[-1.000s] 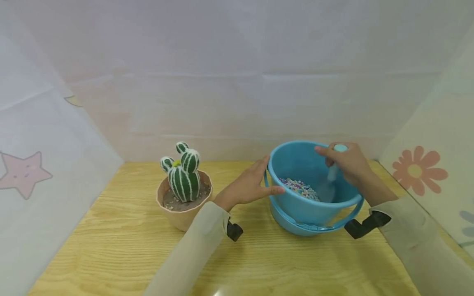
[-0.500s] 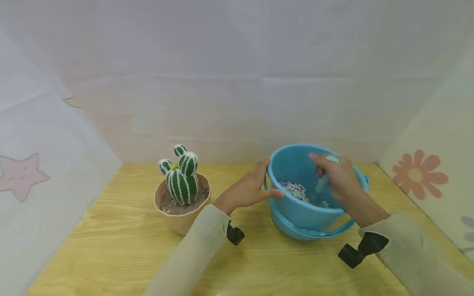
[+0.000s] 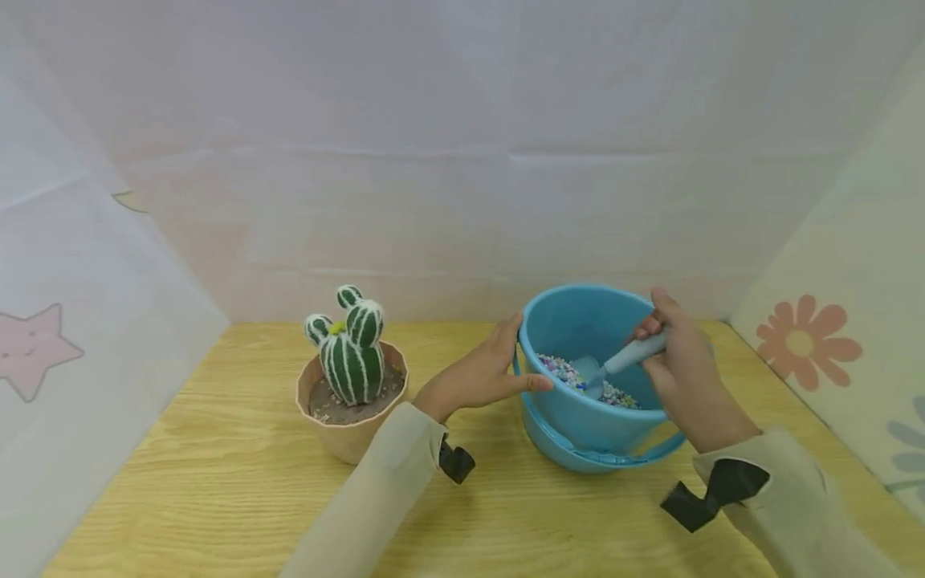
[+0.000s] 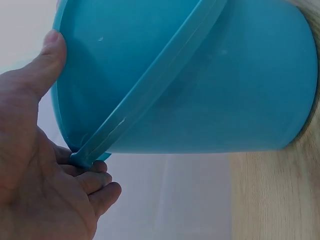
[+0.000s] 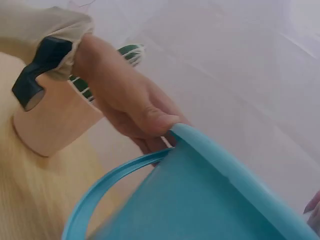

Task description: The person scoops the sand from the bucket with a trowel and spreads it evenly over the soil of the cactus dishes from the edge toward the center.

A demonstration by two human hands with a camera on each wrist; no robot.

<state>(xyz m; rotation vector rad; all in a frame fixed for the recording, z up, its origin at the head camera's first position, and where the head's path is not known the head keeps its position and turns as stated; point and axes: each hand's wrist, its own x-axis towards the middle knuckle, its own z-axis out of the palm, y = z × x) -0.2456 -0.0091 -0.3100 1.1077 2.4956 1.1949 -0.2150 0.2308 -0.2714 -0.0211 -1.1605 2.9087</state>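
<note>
My left hand (image 3: 480, 373) holds the left side of a blue plastic bucket (image 3: 600, 429), its thumb over the rim. In the left wrist view, the fingers (image 4: 97, 182) curl beside the joint of the bucket's handle. My right hand (image 3: 690, 381) grips the pale blue handle of a small shovel (image 3: 634, 355) over the bucket's right side. The shovel slants down to the left, its see-through blue blade among small multicoloured beads (image 3: 560, 368) in the bucket. In the right wrist view, only a bit of the right hand shows at the right edge.
Left of the bucket, a peach pot (image 3: 350, 437) holds a green-and-white toy cactus (image 3: 354, 365) in brown soil. The bucket's handle (image 3: 665, 449) hangs down at the front. Everything stands on a wooden table (image 3: 217, 482) with pale cloth walls (image 3: 376, 201) behind and at both sides.
My right hand went lower and left into the bucket, then back right. The shovel swung from upright to slanting, its blade now over the beads. The left hand stayed at the rim.
</note>
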